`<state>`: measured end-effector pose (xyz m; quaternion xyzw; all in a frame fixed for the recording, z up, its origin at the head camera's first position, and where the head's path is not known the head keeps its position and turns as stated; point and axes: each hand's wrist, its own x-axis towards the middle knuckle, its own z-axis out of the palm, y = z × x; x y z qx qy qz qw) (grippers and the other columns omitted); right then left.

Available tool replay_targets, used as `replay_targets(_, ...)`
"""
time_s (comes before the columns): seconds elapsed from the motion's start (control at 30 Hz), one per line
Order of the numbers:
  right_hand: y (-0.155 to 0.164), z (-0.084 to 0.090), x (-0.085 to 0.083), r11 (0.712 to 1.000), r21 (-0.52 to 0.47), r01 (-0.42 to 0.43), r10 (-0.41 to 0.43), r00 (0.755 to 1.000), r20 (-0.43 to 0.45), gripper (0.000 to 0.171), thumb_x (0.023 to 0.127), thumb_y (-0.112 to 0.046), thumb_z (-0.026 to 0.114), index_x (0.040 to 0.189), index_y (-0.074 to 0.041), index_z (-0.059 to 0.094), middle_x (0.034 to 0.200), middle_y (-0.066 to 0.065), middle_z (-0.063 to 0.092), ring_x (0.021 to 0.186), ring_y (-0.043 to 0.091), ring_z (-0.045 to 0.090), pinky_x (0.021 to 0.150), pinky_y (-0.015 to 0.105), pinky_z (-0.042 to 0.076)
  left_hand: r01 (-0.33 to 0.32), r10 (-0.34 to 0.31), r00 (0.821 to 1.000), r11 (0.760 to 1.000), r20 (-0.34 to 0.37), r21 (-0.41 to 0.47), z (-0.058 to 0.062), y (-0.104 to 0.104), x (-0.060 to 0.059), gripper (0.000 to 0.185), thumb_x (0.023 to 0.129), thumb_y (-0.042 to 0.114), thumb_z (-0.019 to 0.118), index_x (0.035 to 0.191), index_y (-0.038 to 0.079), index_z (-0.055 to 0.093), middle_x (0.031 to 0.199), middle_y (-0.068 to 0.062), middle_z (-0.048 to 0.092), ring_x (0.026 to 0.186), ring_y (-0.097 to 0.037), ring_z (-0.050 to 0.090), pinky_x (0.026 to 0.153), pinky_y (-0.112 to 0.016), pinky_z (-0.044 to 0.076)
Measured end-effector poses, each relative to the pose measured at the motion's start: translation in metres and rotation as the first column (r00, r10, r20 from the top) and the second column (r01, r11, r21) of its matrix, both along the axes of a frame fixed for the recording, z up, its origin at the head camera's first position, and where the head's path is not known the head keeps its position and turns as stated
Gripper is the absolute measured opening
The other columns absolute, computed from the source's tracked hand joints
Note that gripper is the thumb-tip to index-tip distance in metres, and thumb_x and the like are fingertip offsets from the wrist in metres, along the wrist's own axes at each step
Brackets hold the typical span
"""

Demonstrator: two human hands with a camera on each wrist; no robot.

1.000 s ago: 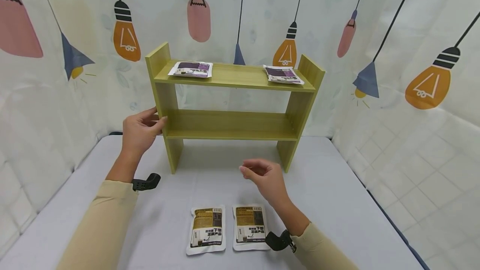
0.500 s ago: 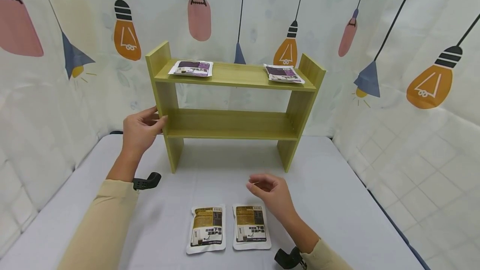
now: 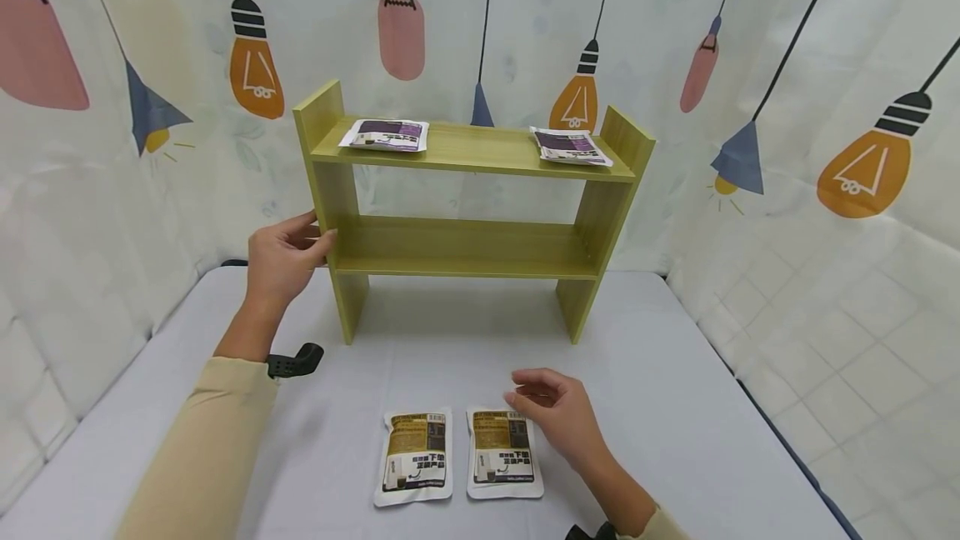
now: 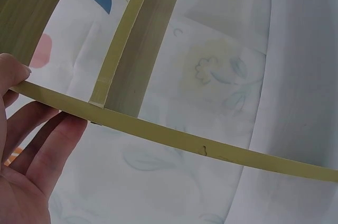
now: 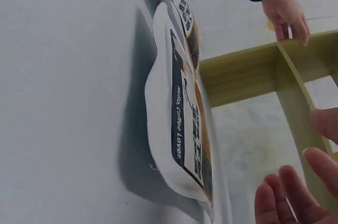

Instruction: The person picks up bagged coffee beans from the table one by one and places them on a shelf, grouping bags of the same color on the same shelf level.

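A two-tier yellow-green wooden shelf [image 3: 465, 247] stands on the table. My left hand [image 3: 283, 263] grips the edge of its left side panel, thumb on the inner side and fingers [image 4: 58, 139] on the outer side. Two white, brown and black coffee pouches lie flat in front: a left pouch [image 3: 415, 452] and a right pouch [image 3: 503, 450], whose print reads "Hello, Coffee Lover" in the right wrist view. Just beyond the right pouch's upper right corner hovers my right hand [image 3: 558, 411], fingers loosely bent with nothing between them.
On the shelf's top board lie a purple-and-white pouch [image 3: 385, 135] at the left and more purple-and-white packaging [image 3: 572, 147] at the right. A white cloth covers the table [image 3: 315, 473]. Lamp-patterned curtains [image 3: 480, 15] hang behind and at both sides.
My right hand has drawn back from in front of the shelf, down and rightward to beside the right pouch. The left hand has kept its hold on the side panel.
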<state>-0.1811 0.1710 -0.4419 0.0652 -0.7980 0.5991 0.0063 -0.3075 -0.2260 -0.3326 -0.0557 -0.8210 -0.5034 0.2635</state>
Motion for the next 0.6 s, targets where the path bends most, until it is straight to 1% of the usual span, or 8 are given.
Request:
replay_targets(0.1,0.001,-0.002,0.003,1.0,0.02,0.019,-0.02,1.0,0.018,0.039,0.085,-0.026,0.085,0.118,-0.008,0.074,0.12,0.013,0.074,0.102,0.017,0.07,0.088,0.017,0.057,-0.002,0.002,1.0,1.0,0.006,-0.002,0.0,0.0,0.0,0.054,0.096,0.039,0.071,0.144,0.02,0.06,0.119,-0.022,0.074,0.074,0.016,0.063,0.065,-0.011,0.057)
replay_targets(0.2,0.003,-0.004,0.007,0.998,0.043,0.039,-0.041,0.999,0.03,0.041,0.084,-0.027,0.085,0.119,-0.008,0.074,0.121,0.012,0.073,0.104,0.019,0.07,0.09,0.021,0.057,0.0,0.0,1.0,1.0,0.011,-0.002,0.0,0.0,0.0,0.054,0.096,0.039,0.071,0.145,0.02,0.06,0.12,-0.021,0.074,0.074,0.015,0.064,0.065,-0.011,0.057)
replay_targets(0.43,0.008,-0.009,0.014,0.993,0.087,0.084,-0.091,0.993,0.076,0.044,0.082,-0.029,0.087,0.119,-0.01,0.075,0.123,0.011,0.072,0.105,0.023,0.07,0.094,0.038,0.06,0.007,-0.007,1.0,1.0,-0.001,-0.003,0.0,-0.001,-0.001,0.053,0.096,0.036,0.072,0.144,0.02,0.06,0.12,-0.021,0.073,0.074,0.015,0.064,0.065,-0.01,0.057)
replay_targets(0.6,0.008,-0.01,0.021,0.986,0.136,0.098,-0.113,0.988,0.106,0.047,0.079,-0.03,0.089,0.12,-0.013,0.075,0.127,0.012,0.069,0.103,0.024,0.07,0.09,0.041,0.06,0.007,-0.007,1.0,1.0,-0.004,0.006,0.0,0.0,-0.001,0.053,0.095,0.036,0.072,0.144,0.019,0.061,0.119,-0.022,0.073,0.073,0.015,0.064,0.065,-0.011,0.057)
